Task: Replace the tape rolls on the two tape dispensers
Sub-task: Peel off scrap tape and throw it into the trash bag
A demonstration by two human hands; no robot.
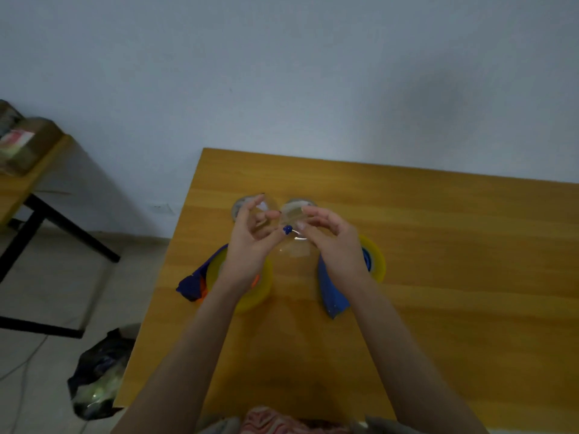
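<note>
Two dispensers lie on the table (438,277), each with a fat yellow roll. The left dispenser (191,285), blue with orange, sits at the left edge with its yellow roll (261,288) partly under the left wrist. Two pale thin rolls, one left (239,205) and one right (297,203), lie side by side nearer the far edge, behind the hands. The right dispenser (332,297) lies toward the table's middle, and its yellow roll (376,261) shows past the right hand.

Progress, judged: the pale rolls look like the removed ones and the yellow ones like the replacements, so the swap seems mostly done. What's likely left is seating or threading the tape ends.

Grip: the left hand (250,249) is raised over the table, fingers curled, thumb tip against a small blue piece (287,229). The right hand (333,245) is also curled, forefinger tip pinching the same piece from the other side. A clear film (296,249) seems to hang below it, too blurred to confirm. Neither hand touches a dispenser.
</note>
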